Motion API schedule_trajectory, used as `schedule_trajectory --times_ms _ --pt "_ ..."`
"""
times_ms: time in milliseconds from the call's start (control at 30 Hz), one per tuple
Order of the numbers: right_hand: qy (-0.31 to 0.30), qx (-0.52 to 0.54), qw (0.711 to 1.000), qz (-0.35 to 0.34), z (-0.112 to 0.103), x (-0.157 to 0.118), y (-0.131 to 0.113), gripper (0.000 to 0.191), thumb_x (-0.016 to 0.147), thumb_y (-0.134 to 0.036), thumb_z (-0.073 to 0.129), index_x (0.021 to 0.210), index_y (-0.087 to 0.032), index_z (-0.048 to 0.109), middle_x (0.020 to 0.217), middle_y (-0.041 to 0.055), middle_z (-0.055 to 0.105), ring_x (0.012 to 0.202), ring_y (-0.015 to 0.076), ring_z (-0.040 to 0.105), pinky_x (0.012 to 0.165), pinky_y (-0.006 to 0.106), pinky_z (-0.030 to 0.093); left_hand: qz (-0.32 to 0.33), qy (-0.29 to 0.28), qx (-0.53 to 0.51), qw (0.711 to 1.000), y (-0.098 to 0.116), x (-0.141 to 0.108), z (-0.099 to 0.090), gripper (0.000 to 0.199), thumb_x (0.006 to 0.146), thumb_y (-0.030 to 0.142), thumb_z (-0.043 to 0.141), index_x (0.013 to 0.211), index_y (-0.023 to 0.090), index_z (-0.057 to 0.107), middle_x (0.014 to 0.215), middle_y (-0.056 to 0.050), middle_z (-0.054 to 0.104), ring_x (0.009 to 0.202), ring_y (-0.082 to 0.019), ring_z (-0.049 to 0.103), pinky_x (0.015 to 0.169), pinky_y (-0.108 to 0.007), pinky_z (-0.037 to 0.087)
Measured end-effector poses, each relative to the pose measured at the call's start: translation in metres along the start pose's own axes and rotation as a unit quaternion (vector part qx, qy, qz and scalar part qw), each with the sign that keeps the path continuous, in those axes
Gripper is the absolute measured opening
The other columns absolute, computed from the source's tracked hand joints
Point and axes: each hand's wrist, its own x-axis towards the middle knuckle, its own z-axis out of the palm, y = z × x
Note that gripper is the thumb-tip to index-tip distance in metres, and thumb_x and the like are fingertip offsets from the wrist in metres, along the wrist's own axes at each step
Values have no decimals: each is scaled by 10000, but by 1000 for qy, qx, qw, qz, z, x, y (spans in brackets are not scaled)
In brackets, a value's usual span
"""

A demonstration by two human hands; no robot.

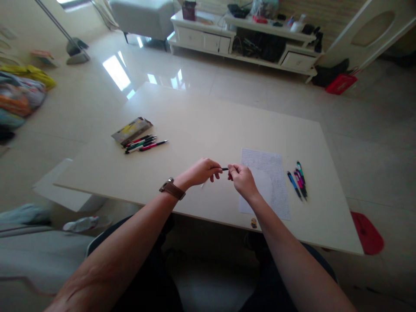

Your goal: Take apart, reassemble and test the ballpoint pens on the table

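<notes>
The fingers of your left hand (pixel 205 171) are grasping the left end of a slim dark piece (pixel 225 169), and those of your right hand (pixel 242 178) are pinching its right end. Its long axis is running side to side above the near edge of the counter (pixel 201 121); which end is the tip, you cannot tell. The written sheet (pixel 266 156) is lying beneath your right hand; loose pens (pixel 152 145) are lying beside the box (pixel 131 130) toward the left edge.

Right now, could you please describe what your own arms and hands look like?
Both forearms show no sleeves. Above the left hand sits a brown wristband with shiny metal, apparently a watch; the right wrist looks unadorned. Any rings are too small to see.
</notes>
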Motion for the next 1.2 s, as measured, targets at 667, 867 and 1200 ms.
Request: schedule_trajectory --times_ms 667,867,1200 --pt "9 81 997 -3 -1 6 6 471 944 -541 462 650 -186 561 593 17 554 556 139 485 579 284 356 -6 66 29 997 6 -4 -1 361 955 362 412 649 182 478 596 17 524 571 -110 470 564 -258 334" --pt "13 75 997 -24 -2 5 2 471 958 -527 465 644 -189 560 598 21 557 568 147 492 590 289 357 -25 66 0 998 3 -3 -1 414 956 431 402 628 186 467 584 10 512 557 -118 452 548 -278 327" --pt "33 -6 996 -85 -4 -4 -11 319 971 -410 481 740 -201 552 664 14 578 610 149 506 592 285 330 -25 32 -170 985 -8 4 -2 448 961 449 412 587 203 414 528 17 458 512 -106 437 553 -266 398"
